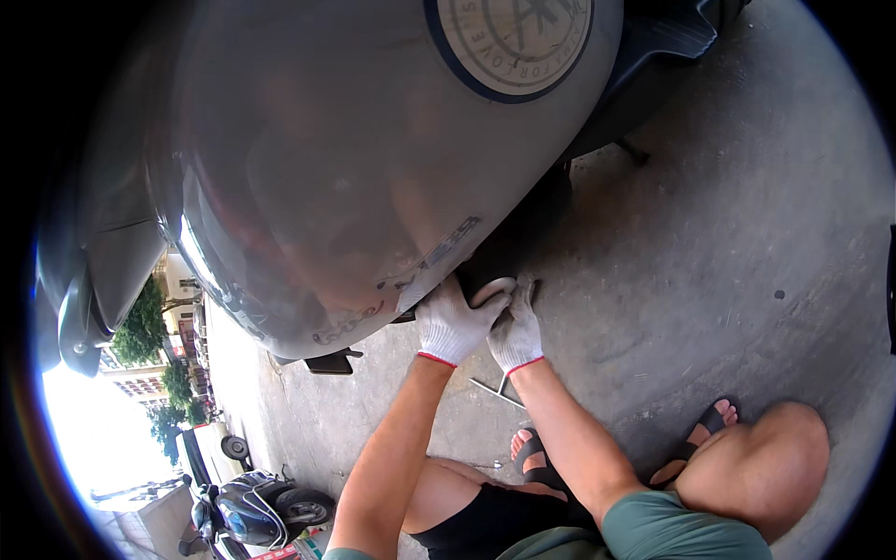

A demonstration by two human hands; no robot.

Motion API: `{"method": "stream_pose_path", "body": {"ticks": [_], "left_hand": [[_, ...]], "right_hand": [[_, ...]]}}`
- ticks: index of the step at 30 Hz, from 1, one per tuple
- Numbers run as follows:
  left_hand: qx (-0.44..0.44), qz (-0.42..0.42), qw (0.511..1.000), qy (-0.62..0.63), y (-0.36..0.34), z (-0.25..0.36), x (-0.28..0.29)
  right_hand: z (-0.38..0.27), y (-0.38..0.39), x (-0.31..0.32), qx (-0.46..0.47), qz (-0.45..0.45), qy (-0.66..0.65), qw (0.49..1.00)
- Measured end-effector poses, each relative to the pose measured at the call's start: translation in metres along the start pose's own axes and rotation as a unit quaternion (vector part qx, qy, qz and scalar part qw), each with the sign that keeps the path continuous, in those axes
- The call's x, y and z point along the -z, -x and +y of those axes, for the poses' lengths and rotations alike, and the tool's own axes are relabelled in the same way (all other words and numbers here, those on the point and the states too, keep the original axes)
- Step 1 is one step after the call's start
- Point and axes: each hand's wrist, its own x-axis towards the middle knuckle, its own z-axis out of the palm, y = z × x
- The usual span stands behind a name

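Note:
Low against the underside of a grey scooter body [327, 187], my two hands work close together in white knit gloves with red cuffs. My left hand [453, 322] is closed around a rounded, pale grey part [495, 290], its fingers partly hidden by the scooter's lower edge. Beside it, my right hand [516, 331] has its fingers pressed together near that part's right side; what they pinch is hidden. The right glove's fingertips are stained dark. On the concrete just below my hands lies a T-handle wrench [502, 392].
A dark step-like part [667, 42] and a stand leg [635, 152] jut out at the upper right. A small black bracket [331, 362] sticks out left of my hands. My sandalled foot [532, 453] is near the wrench. Another scooter [252, 509] is parked at the lower left.

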Motion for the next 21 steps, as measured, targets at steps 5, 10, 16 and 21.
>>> {"method": "stream_pose_path", "body": {"ticks": [5,10,16,21], "left_hand": [[-0.067,0.070,0.995,0.011,-0.004,-0.001,0.001],[-0.044,0.062,0.997,0.007,-0.003,0.000,-0.006],[-0.046,0.084,0.995,-0.008,-0.005,-0.001,-0.012],[-0.039,0.073,0.997,-0.003,-0.006,0.003,-0.006]], "right_hand": [[-0.009,0.022,-0.043,0.023,0.276,0.141,0.951],[-0.009,0.025,-0.049,0.078,0.280,0.222,0.931],[-0.017,0.022,-0.049,0.045,0.276,0.255,0.926],[-0.016,-0.009,-0.056,0.045,0.275,0.122,0.953]]}}
